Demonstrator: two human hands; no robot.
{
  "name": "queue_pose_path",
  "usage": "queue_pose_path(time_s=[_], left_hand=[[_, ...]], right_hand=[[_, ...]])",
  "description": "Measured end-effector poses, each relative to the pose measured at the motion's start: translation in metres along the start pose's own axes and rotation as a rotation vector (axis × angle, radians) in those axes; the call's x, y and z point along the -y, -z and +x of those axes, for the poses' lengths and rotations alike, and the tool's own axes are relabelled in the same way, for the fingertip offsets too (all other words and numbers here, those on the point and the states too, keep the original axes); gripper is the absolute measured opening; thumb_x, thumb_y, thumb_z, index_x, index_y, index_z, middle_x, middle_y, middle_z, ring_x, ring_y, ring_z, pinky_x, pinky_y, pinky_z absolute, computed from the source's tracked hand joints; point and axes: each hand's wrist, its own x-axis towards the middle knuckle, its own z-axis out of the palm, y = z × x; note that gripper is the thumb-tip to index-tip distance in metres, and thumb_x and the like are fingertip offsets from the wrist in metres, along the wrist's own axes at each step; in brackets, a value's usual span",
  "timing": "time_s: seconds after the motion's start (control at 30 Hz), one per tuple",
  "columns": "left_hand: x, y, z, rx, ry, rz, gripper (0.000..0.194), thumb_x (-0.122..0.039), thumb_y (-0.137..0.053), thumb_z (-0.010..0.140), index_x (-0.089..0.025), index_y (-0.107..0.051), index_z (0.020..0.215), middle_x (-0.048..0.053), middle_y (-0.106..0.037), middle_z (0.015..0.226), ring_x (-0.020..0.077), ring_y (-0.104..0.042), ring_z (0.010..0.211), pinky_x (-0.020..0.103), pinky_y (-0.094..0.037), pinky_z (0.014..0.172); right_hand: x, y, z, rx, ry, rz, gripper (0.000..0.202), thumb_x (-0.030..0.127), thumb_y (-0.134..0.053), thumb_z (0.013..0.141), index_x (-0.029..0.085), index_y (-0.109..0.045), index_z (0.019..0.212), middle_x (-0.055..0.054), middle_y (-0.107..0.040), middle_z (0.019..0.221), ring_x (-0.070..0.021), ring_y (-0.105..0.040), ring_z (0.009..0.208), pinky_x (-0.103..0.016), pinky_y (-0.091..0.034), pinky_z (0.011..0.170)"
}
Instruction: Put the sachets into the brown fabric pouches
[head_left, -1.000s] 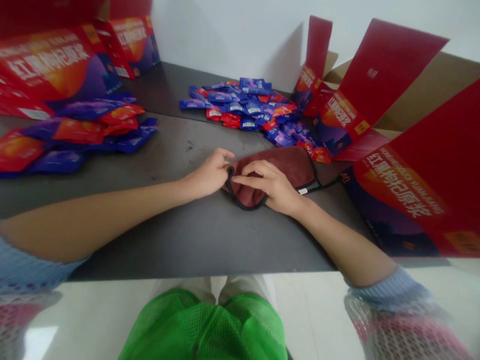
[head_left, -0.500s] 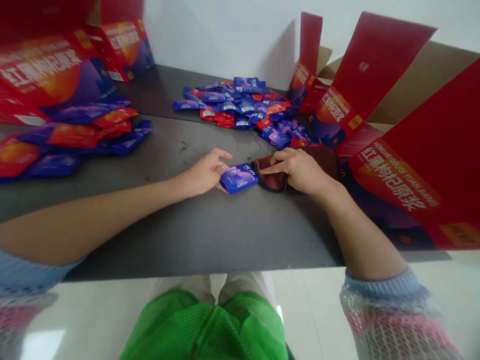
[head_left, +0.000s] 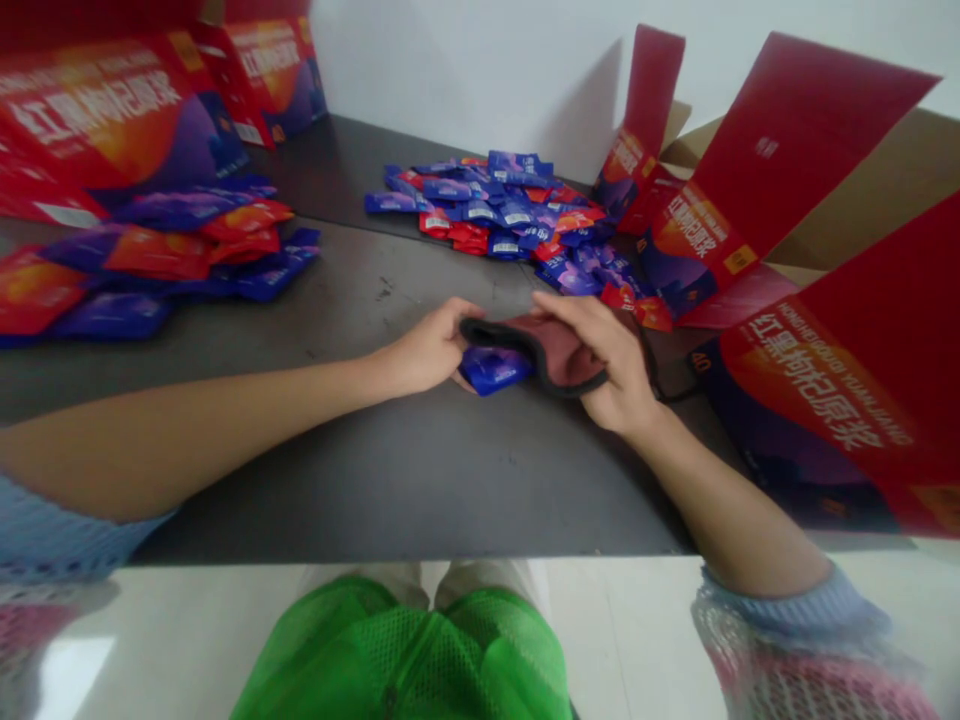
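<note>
A maroon cloth piece with black edging [head_left: 562, 352], shaped like an eye mask, is raised and curved between my hands. My left hand [head_left: 429, 352] pinches its left end, together with a blue sachet [head_left: 495, 369] that hangs under the cloth's lower edge. The sachet's upper part is hidden behind the cloth. My right hand [head_left: 611, 355] wraps round the right end of the cloth, its fingers over the top edge and its thumb underneath. A thin dark cord or strap [head_left: 679, 395] trails from the right side.
A heap of blue and red sachets [head_left: 495, 210] lies at the back of the grey table [head_left: 420, 470]. Another pile of sachets [head_left: 157, 255] is at the left, before red boxes [head_left: 112, 120]. Open red cartons [head_left: 817, 400] with raised flaps stand along the right.
My right hand has lifted the cloth off the table and brought it left, over the sachet. My left hand now grips the cloth's edge too. The view has shifted slightly.
</note>
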Motion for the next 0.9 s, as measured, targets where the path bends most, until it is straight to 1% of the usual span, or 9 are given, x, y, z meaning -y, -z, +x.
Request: queue_pose_path(time_s=[0.1, 0.17, 0.23, 0.3, 0.4, 0.47, 0.57, 0.77, 0.9], left_hand=[[-0.004, 0.0, -0.002, -0.041, 0.034, -0.029, 0.042, 0.005, -0.053, 0.088, -0.016, -0.054, 0.124, -0.001, -0.066, 0.078, 0.014, -0.065, 0.061, 0.024, -0.055, 0.058], [-0.009, 0.0, -0.003, -0.067, 0.06, -0.024, 0.04, 0.006, -0.05, 0.088, -0.015, -0.056, 0.122, -0.002, -0.065, 0.075, 0.0134, -0.064, 0.06, 0.023, -0.054, 0.059], [-0.014, -0.002, -0.004, -0.089, 0.092, -0.015, 0.041, 0.006, -0.049, 0.088, -0.015, -0.056, 0.123, -0.002, -0.064, 0.073, 0.0129, -0.061, 0.057, 0.023, -0.052, 0.056], [-0.019, -0.003, -0.004, -0.086, 0.134, -0.015, 0.045, 0.007, -0.05, 0.087, -0.015, -0.054, 0.127, -0.003, -0.063, 0.073, 0.0128, -0.06, 0.054, 0.022, -0.05, 0.053], [-0.023, -0.003, -0.005, -0.047, 0.183, -0.026, 0.051, 0.006, -0.049, 0.088, -0.014, -0.048, 0.134, -0.002, -0.065, 0.075, 0.0135, -0.06, 0.053, 0.022, -0.049, 0.051], [-0.022, -0.002, -0.004, -0.03, 0.15, 0.004, 0.046, 0.003, -0.049, 0.091, -0.014, -0.048, 0.133, -0.001, -0.066, 0.073, 0.0127, -0.059, 0.054, 0.02, -0.048, 0.05], [-0.015, 0.0, -0.003, -0.013, 0.063, 0.064, 0.043, 0.001, -0.048, 0.093, -0.017, -0.048, 0.132, -0.002, -0.067, 0.076, 0.0115, -0.06, 0.056, 0.019, -0.051, 0.054], [-0.003, 0.003, -0.001, 0.029, 0.017, 0.001, 0.044, -0.002, -0.049, 0.094, -0.017, -0.041, 0.134, 0.0, -0.07, 0.082, 0.016, -0.069, 0.063, 0.042, -0.065, 0.068], [-0.002, 0.004, -0.001, 0.023, 0.009, 0.0, 0.043, -0.003, -0.053, 0.093, -0.017, -0.042, 0.132, 0.003, -0.071, 0.088, 0.0177, -0.071, 0.069, 0.046, -0.066, 0.069]], right_hand=[[0.009, -0.013, -0.003, 0.27, 0.124, 0.054, 0.059, 0.035, -0.044, 0.102, 0.03, -0.038, 0.16, -0.008, -0.044, 0.164, -0.0277, -0.045, 0.149, -0.047, -0.042, 0.119], [0.007, -0.017, -0.004, 0.347, 0.147, 0.066, 0.067, 0.023, -0.047, 0.098, 0.027, -0.032, 0.163, -0.01, -0.036, 0.168, -0.0255, -0.04, 0.152, -0.046, -0.041, 0.12], [0.001, -0.019, -0.005, 0.385, 0.15, 0.048, 0.07, 0.012, -0.048, 0.092, 0.022, -0.037, 0.161, -0.013, -0.043, 0.164, -0.0247, -0.041, 0.151, -0.046, -0.042, 0.119], [-0.004, -0.017, -0.003, 0.423, 0.171, 0.018, 0.067, 0.004, -0.046, 0.087, 0.019, -0.05, 0.152, -0.014, -0.054, 0.156, -0.0249, -0.045, 0.149, -0.047, -0.041, 0.119], [-0.006, -0.012, 0.002, 0.429, 0.187, -0.003, 0.052, 0.002, -0.049, 0.084, 0.019, -0.071, 0.128, -0.01, -0.071, 0.136, -0.0242, -0.061, 0.134, -0.042, -0.046, 0.113], [-0.005, -0.009, 0.005, 0.405, 0.19, -0.014, 0.041, 0.004, -0.052, 0.085, 0.021, -0.076, 0.114, -0.007, -0.077, 0.121, -0.0222, -0.069, 0.118, -0.037, -0.051, 0.104], [-0.007, -0.006, 0.006, 0.406, 0.201, -0.047, 0.04, 0.005, -0.051, 0.088, 0.023, -0.078, 0.111, -0.004, -0.078, 0.113, -0.0216, -0.07, 0.11, -0.035, -0.052, 0.096], [-0.028, 0.012, 0.005, 0.513, 0.069, -0.219, 0.051, -0.001, -0.052, 0.079, 0.027, -0.081, 0.109, -0.003, -0.079, 0.112, -0.0234, -0.068, 0.106, -0.034, -0.05, 0.085], [-0.042, 0.021, 0.004, 0.487, -0.053, -0.348, 0.05, 0.0, -0.053, 0.078, 0.027, -0.082, 0.107, -0.002, -0.079, 0.113, -0.0251, -0.069, 0.108, -0.034, -0.05, 0.082]])
